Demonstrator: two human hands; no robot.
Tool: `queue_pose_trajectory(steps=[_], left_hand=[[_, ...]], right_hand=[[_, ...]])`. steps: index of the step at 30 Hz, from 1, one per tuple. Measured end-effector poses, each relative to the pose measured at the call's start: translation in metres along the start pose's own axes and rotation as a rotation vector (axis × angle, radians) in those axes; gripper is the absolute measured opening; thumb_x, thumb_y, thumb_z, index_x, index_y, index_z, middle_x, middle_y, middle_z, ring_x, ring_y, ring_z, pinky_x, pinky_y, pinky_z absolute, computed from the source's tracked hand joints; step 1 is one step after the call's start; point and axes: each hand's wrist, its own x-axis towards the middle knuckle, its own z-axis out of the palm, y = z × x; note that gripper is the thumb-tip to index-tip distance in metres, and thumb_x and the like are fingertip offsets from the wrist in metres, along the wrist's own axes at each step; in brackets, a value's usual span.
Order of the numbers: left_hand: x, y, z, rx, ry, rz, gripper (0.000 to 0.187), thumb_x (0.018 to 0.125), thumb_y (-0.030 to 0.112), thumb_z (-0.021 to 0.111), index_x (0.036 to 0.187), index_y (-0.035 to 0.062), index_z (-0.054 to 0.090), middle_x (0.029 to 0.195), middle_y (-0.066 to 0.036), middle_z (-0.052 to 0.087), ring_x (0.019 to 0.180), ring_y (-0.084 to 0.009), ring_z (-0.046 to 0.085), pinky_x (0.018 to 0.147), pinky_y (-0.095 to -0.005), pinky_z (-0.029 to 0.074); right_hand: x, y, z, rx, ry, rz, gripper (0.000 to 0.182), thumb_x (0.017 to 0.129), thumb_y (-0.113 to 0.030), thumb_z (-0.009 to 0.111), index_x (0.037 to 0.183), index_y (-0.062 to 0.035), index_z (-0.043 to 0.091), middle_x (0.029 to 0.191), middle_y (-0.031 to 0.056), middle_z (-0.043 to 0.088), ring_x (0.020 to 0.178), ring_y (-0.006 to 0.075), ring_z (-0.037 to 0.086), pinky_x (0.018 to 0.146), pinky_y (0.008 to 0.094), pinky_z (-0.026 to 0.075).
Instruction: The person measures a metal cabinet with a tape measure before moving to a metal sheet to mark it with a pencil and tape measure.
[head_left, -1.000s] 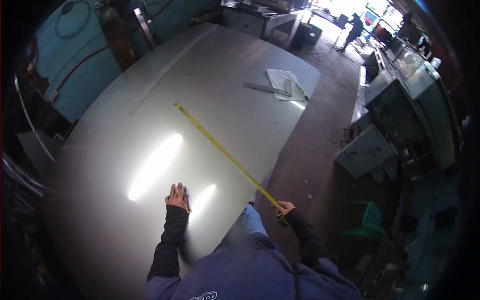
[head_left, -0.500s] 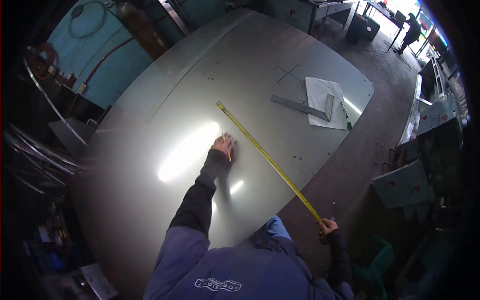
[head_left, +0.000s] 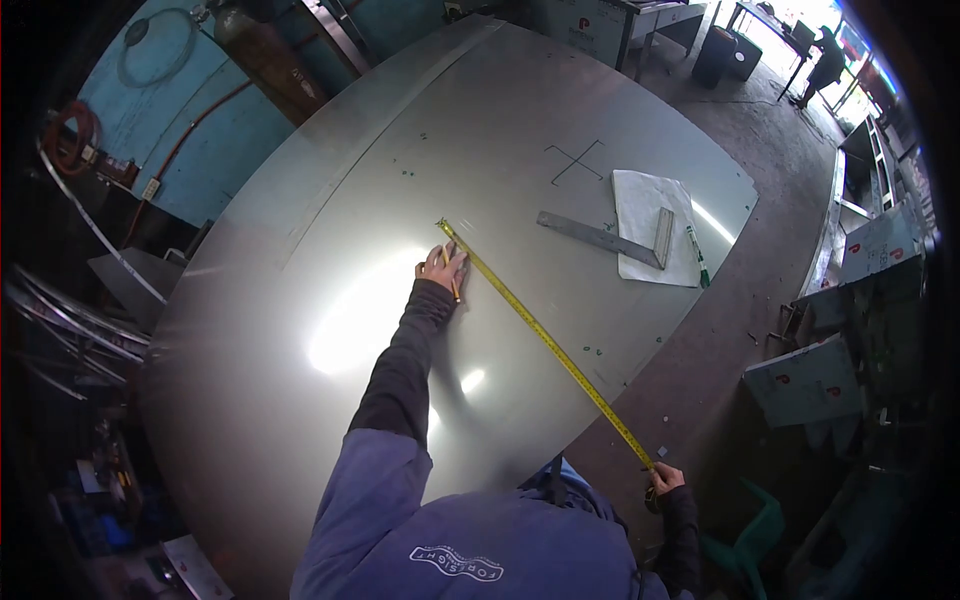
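A yellow tape measure (head_left: 545, 340) runs diagonally across a large shiny metal sheet (head_left: 500, 420). Its hooked end lies on the sheet, and the case end reaches past the near right edge. My right hand (head_left: 668, 479) is closed around that case end, which is partly hidden by the fingers. Close to the hooked end, my left hand (head_left: 438, 270) rests on the sheet with its fingertips right at the blade's edge. A yellow pencil (head_left: 456, 291) sticks out between the fingers of that hand.
A metal try square (head_left: 600, 236) lies partly over a white paper (head_left: 640, 195), with a green pen (head_left: 703, 270) beside it. Dark marks dot the sheet. Gas cylinder (head_left: 265, 60) stands at the back left; a green plastic chair (head_left: 750, 530) is at lower right. A person (head_left: 824, 65) stands far off.
My left hand has moved up toward the hooked end and now reaches the blade. The right hand still holds the case, a little lower in view. The whole view has shifted slightly.
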Motion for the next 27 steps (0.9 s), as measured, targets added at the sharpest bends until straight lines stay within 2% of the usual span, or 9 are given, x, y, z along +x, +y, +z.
queue_pose_trajectory(steps=[2, 6, 8, 9, 12, 14, 16, 27], left_hand=[[0.004, 0.001, -0.007, -0.094, 0.071, -0.046, 0.043, 0.083, 0.025, 0.064, 0.125, 0.0228, 0.056, 0.130, -0.010, 0.053, 0.122, -0.0308, 0.045, 0.093, -0.0475, 0.043], [0.037, -0.027, 0.004, -0.329, 0.063, -0.162, 0.041, 0.081, 0.026, 0.068, 0.121, 0.0232, 0.060, 0.118, -0.015, 0.057, 0.112, -0.0318, 0.052, 0.088, -0.0433, 0.047], [0.055, -0.041, 0.013, -0.446, -0.096, -0.095, 0.037, 0.079, 0.027, 0.072, 0.115, 0.0221, 0.064, 0.109, -0.018, 0.059, 0.104, -0.0330, 0.056, 0.088, -0.0397, 0.049], [0.060, -0.044, 0.015, -0.371, -0.105, -0.040, 0.036, 0.077, 0.027, 0.074, 0.111, 0.0215, 0.066, 0.109, -0.017, 0.059, 0.105, -0.0340, 0.055, 0.093, -0.0399, 0.047], [0.077, -0.052, 0.016, -0.418, -0.127, -0.047, 0.035, 0.074, 0.026, 0.076, 0.107, 0.0210, 0.067, 0.108, -0.016, 0.059, 0.105, -0.0342, 0.055, 0.094, -0.0396, 0.047], [0.083, -0.053, 0.016, -0.501, -0.168, -0.079, 0.032, 0.073, 0.025, 0.078, 0.103, 0.0203, 0.067, 0.107, -0.015, 0.060, 0.105, -0.0338, 0.055, 0.093, -0.0394, 0.047], [0.085, -0.051, 0.014, -0.516, -0.178, -0.149, 0.030, 0.072, 0.023, 0.077, 0.100, 0.0197, 0.067, 0.106, -0.014, 0.059, 0.105, -0.0335, 0.056, 0.092, -0.0388, 0.047], [0.082, -0.047, 0.011, -0.451, -0.152, -0.108, 0.029, 0.075, 0.027, 0.075, 0.102, 0.0219, 0.064, 0.107, -0.012, 0.058, 0.105, -0.0330, 0.054, 0.092, -0.0387, 0.047]], right_hand=[[0.002, 0.002, 0.000, 0.015, 0.036, 0.005, 0.018, 0.085, -0.012, 0.057, 0.094, 0.0006, 0.066, 0.066, 0.0150, 0.062, 0.058, 0.0214, 0.063, 0.056, 0.0320, 0.047], [0.006, -0.004, -0.007, 0.013, -0.012, 0.025, 0.018, 0.084, -0.011, 0.057, 0.095, 0.0020, 0.066, 0.068, 0.0158, 0.063, 0.059, 0.0209, 0.063, 0.056, 0.0313, 0.047], [0.006, -0.002, -0.006, 0.032, 0.015, 0.040, 0.019, 0.084, -0.010, 0.057, 0.095, 0.0023, 0.066, 0.068, 0.0158, 0.063, 0.059, 0.0201, 0.063, 0.056, 0.0310, 0.047], [0.007, 0.002, -0.005, 0.025, 0.009, 0.044, 0.019, 0.084, -0.010, 0.057, 0.095, 0.0023, 0.066, 0.068, 0.0158, 0.063, 0.059, 0.0201, 0.063, 0.056, 0.0310, 0.047], [0.013, 0.012, 0.000, -0.008, 0.030, 0.021, 0.018, 0.084, -0.011, 0.057, 0.095, 0.0022, 0.066, 0.068, 0.0154, 0.064, 0.059, 0.0198, 0.063, 0.056, 0.0311, 0.047], [0.013, 0.016, 0.003, 0.014, 0.039, 0.047, 0.017, 0.090, -0.011, 0.054, 0.094, -0.0018, 0.068, 0.062, 0.0047, 0.059, 0.058, 0.0103, 0.058, 0.055, 0.0280, 0.046], [0.013, 0.001, -0.001, 0.025, 0.016, 0.066, 0.018, 0.090, -0.012, 0.053, 0.094, -0.0017, 0.067, 0.062, 0.0043, 0.059, 0.058, 0.0102, 0.056, 0.055, 0.0279, 0.045], [0.018, -0.019, -0.014, -0.019, 0.029, 0.066, 0.018, 0.089, -0.013, 0.056, 0.095, -0.0008, 0.067, 0.061, 0.0062, 0.056, 0.057, 0.0099, 0.052, 0.054, 0.0280, 0.043]])
